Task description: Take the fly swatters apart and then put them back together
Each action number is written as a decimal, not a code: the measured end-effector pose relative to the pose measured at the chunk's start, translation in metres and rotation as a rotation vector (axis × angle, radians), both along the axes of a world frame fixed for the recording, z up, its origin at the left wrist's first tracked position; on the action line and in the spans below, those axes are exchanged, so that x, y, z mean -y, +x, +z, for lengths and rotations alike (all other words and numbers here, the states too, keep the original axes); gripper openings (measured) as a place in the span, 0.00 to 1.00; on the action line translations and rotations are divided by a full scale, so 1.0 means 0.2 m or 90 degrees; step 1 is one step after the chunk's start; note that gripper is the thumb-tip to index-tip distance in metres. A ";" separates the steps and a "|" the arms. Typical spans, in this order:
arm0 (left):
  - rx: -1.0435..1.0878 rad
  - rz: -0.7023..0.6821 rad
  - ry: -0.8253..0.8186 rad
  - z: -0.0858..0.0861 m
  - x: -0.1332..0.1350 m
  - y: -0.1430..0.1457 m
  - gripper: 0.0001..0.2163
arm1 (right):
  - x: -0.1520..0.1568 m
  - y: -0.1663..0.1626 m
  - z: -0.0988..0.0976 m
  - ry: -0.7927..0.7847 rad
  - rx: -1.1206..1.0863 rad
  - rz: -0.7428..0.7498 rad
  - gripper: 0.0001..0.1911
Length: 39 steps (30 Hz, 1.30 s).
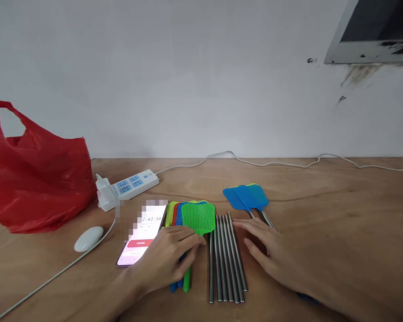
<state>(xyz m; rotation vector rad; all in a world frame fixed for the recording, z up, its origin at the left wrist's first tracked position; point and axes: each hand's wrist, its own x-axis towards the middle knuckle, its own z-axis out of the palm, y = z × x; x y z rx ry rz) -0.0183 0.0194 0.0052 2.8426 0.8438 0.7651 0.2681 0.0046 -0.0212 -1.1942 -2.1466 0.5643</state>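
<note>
My left hand (171, 255) is curled over the neck of a green fly swatter (197, 217), thumb and fingers closed around it. Beneath that swatter lie blue, red and yellow ones, their mesh heads overlapping; blue handle ends poke out below the hand. Several slim metal rods (226, 264) lie side by side just right of it. Over on their right, my right hand (267, 243) has its fingers stretched out, the tips at the rods' upper ends. Partly under this hand are blue fly swatters (251, 197) with metal shafts; a yellow edge shows behind them.
A lit phone (144, 237) lies left of my left hand. Farther left are a white oval mouse-like object (88, 239), a white power strip (130, 188) and a red plastic bag (36, 174). A white cable (268, 165) runs along the wall on the wooden table (356, 214).
</note>
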 end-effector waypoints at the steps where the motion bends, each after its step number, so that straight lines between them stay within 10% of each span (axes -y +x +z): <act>1: -0.007 -0.011 -0.005 0.00 0.00 0.00 0.11 | 0.00 0.00 0.00 0.018 0.030 0.010 0.22; 12: -0.092 -0.056 -0.048 -0.02 0.02 0.01 0.11 | -0.05 0.05 0.01 0.257 0.301 -0.149 0.12; 23: -0.104 -0.053 -0.064 -0.02 0.02 0.02 0.08 | -0.09 0.10 -0.04 0.160 0.417 -0.240 0.17; 39: -0.122 -0.039 -0.061 -0.02 0.01 0.02 0.08 | -0.10 0.02 0.09 -0.181 -0.349 -0.177 0.18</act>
